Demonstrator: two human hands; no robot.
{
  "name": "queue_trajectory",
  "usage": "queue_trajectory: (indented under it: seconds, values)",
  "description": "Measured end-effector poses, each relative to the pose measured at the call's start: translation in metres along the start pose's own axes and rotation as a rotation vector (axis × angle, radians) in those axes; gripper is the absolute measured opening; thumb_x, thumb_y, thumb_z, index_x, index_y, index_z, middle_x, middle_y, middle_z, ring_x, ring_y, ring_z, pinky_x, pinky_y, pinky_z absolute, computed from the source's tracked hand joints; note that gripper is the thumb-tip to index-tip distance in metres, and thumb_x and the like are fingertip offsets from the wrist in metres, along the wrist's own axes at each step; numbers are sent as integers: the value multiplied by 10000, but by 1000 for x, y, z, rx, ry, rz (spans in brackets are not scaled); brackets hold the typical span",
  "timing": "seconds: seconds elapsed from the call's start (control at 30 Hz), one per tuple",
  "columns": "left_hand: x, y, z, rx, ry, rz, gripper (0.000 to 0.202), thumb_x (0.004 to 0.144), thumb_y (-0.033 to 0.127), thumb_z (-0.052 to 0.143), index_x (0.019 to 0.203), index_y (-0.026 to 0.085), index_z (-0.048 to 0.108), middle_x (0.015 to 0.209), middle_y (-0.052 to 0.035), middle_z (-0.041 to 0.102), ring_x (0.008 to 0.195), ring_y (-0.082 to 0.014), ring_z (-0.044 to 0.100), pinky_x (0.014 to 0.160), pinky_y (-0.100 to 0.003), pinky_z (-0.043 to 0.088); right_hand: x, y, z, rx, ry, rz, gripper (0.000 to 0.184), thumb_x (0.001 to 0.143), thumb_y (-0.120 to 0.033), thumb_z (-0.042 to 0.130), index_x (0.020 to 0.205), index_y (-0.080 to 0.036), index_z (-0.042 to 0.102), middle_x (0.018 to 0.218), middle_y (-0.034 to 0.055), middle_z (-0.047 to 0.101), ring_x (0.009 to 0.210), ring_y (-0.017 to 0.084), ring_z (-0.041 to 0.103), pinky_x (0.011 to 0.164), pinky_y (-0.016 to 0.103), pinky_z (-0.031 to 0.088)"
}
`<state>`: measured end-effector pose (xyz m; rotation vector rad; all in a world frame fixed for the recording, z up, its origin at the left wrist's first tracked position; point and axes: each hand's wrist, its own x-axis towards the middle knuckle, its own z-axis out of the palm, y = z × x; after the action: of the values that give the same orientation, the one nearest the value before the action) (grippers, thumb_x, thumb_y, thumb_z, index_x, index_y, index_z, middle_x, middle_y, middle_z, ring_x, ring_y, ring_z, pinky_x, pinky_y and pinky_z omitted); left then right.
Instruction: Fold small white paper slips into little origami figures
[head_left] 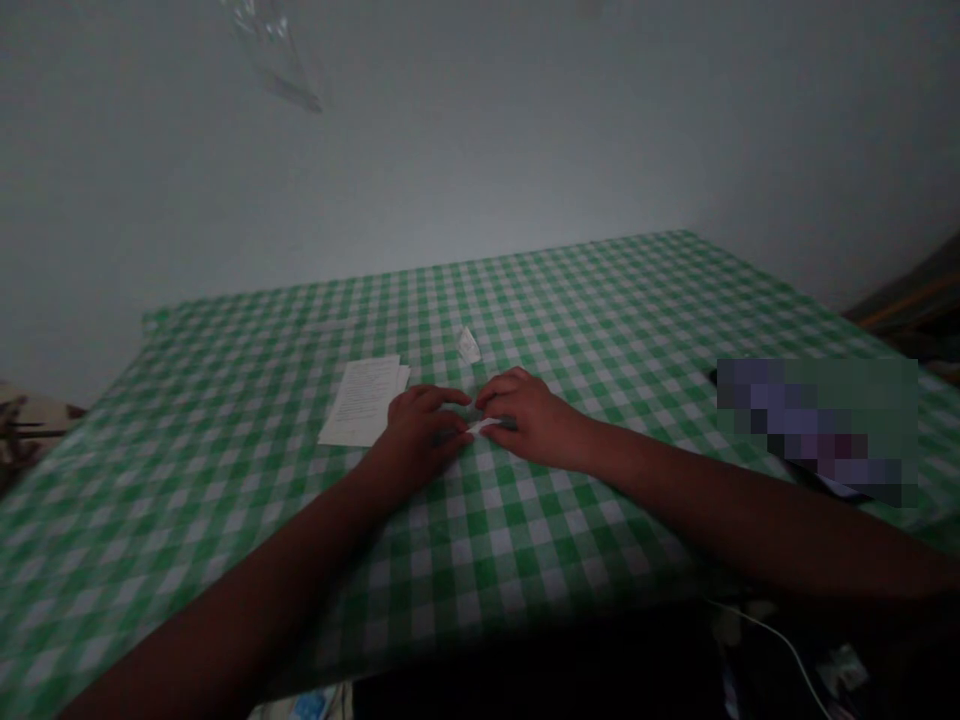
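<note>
Noting a small white paper strip [484, 426] held between both hands: a slackened pinch risked dropping it onto the green gingham tablecloth [225, 520]. The left hand [420, 435] was curled, the right hand [529, 418] nearly closed, fingertips on the strip. Stacked paper sheets [364, 400] lay just beyond the left hand; a white scrap [469, 345] lay ahead of both hands.

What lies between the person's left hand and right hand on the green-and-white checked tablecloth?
In the head view, a small white paper piece lies between the left hand and the right hand, on the green-and-white checked tablecloth.
</note>
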<state>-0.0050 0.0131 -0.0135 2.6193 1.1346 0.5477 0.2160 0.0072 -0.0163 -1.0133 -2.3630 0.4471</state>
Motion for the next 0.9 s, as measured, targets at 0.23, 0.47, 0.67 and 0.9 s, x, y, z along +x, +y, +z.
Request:
queue_trajectory:
  seconds: [0.23, 0.47, 0.67, 0.9]
  values:
    - [0, 1, -1, -31, 13, 25, 114, 918, 251, 600, 911, 243, 714, 1236, -22, 682, 1153, -263, 535, 1008, -515, 376, -1, -2, 1, 11, 28, -13, 84, 888, -181, 629, 888, -184, 713, 1109, 65, 690, 1073, 229, 551, 969, 425, 392]
    - [1, 0, -2, 29, 15, 2, 141, 919, 242, 586, 929, 250, 726, 1213, -23, 679, 1157, -275, 503, 1000, -505, 373, -1, 0, 3, 24, 55, 12, 59, 873, -199, 663, 877, -191, 721, 1066, 54, 697, 1028, 217, 567, 943, 407, 391]
    - [-1, -1, 1, 129, 40, 5, 135, 895, 262, 625, 972, 243, 734, 1034, -58, 671, 1013, -255, 566, 911, -467, 392, 1, 3, 6, 20, 66, 51, 51, 863, -215, 690, 867, -185, 730, 1030, 50, 698, 997, 206, 570, 931, 388, 386]
    - [0, 2, -7, 43, -37, 2, 114, 901, 247, 608, 962, 193, 688, 896, -27, 693, 915, -208, 610, 930, -412, 417, 2, 3, 5, 21, 46, 69, 63, 860, -224, 696, 887, -183, 736, 1026, 53, 695, 992, 215, 565, 931, 397, 395]
